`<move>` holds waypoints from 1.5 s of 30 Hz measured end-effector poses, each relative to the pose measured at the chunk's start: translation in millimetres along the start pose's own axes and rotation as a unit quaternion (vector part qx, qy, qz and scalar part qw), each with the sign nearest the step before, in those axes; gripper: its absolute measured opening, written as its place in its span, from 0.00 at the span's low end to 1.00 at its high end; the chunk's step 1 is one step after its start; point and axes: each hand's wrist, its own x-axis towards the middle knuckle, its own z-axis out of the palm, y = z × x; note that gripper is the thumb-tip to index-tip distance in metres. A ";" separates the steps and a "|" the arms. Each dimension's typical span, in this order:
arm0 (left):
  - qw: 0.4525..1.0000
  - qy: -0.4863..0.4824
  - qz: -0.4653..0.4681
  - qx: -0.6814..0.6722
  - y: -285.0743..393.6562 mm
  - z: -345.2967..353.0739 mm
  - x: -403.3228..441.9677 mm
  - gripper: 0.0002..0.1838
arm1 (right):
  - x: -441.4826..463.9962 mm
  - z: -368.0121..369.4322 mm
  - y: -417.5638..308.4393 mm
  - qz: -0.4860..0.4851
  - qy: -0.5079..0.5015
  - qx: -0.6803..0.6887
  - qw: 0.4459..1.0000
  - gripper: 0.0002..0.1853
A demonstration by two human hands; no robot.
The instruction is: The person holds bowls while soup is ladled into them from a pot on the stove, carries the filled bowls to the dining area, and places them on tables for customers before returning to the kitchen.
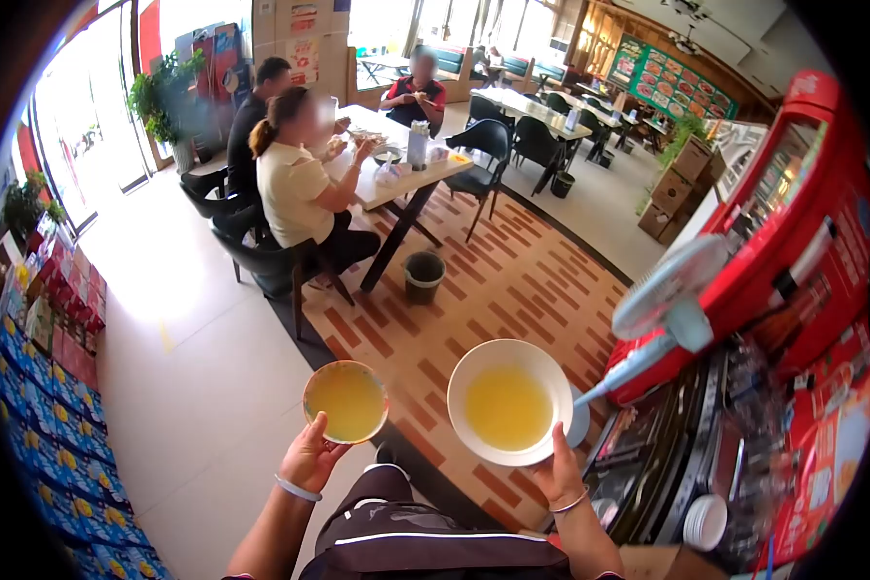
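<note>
My left hand (pixel 311 456) grips a small bowl (pixel 387 403) with a patterned rim, thumb over its near edge and fingers beneath. Yellowish liquid (pixel 346 404) fills most of it. On the other side, my right hand (pixel 558 471) carries a larger white bowl (pixel 462 375), with the thumb along its outer right side and the fingers underneath. A clear yellow soup (pixel 508 406) lies in its middle. Both bowls are held roughly level in front of my body, apart from each other, above the floor.
Several people sit eating at a white table (pixel 445 174) ahead, with black chairs (pixel 237 253) around it. A bin (pixel 423 277) stands on the patterned floor. To the right are a fan (pixel 672 290) and a red fridge (pixel 802 222); stacked blue cartons (pixel 63 454) line the left.
</note>
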 end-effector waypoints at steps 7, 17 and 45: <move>0.999 -0.026 -0.037 0.004 18.9 99.3 271.5 0.27 | 254.0 -10.7 -84.4 -0.028 0.019 0.033 0.999 0.29; 0.998 -0.032 -0.051 -0.004 31.8 271.0 614.7 0.27 | 588.1 -24.1 -253.5 -0.053 0.025 0.005 0.998 0.29; 0.962 0.145 0.127 -0.194 40.3 431.7 1288.8 0.22 | 1326.4 4.3 -524.1 0.110 -0.167 -0.152 0.968 0.33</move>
